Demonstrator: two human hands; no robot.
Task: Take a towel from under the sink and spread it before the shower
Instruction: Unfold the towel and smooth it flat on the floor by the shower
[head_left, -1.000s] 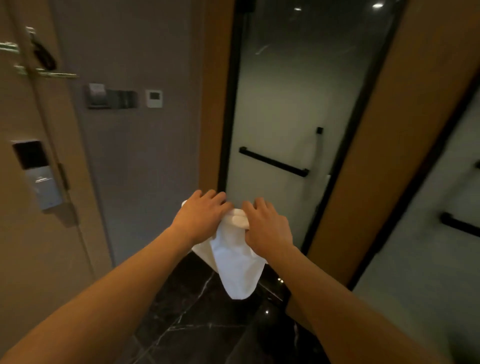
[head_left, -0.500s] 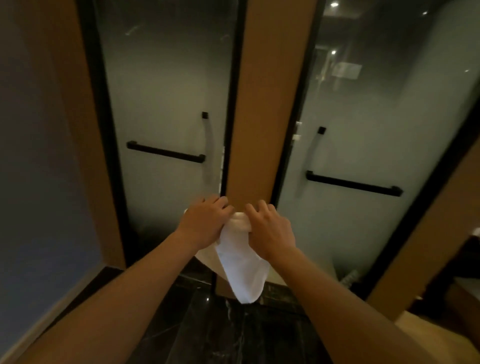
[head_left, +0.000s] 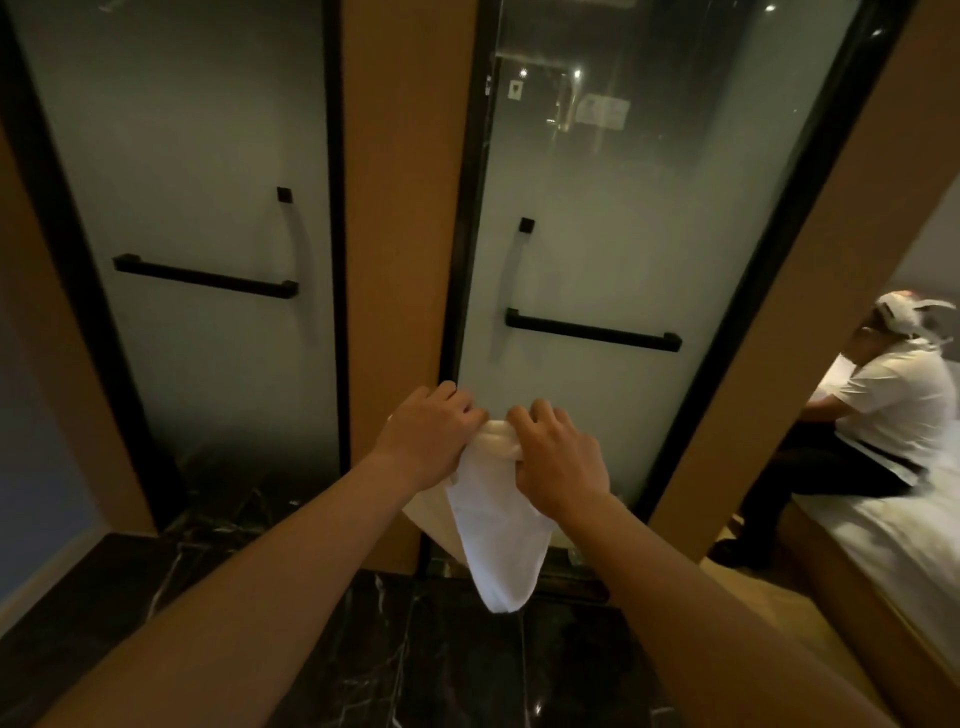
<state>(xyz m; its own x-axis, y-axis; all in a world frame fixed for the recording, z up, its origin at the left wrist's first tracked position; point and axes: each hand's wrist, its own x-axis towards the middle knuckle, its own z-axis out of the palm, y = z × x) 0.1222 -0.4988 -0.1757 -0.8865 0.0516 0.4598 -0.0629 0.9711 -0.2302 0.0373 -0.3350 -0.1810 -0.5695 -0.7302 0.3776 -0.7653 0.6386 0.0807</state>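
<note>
A white towel (head_left: 493, 540) hangs folded from both my hands at chest height, its lower end dangling above the dark marble floor (head_left: 426, 654). My left hand (head_left: 428, 441) grips its top edge on the left. My right hand (head_left: 558, 460) grips the same bunched edge on the right, the two hands nearly touching. Straight ahead stands a frosted glass door (head_left: 613, 234) with a black horizontal handle (head_left: 592, 330); a shower head shows faintly behind its glass.
A second frosted glass door (head_left: 197, 182) with a black bar stands to the left, split from the first by a wooden pillar (head_left: 405, 208). At the right a person in a white shirt (head_left: 883, 410) sits on a bed (head_left: 893, 545).
My view has swung right: the wall panel and card reader left the frame, both glass doors came into view, and the seated person appeared. My hands keep the same hold on the towel.
</note>
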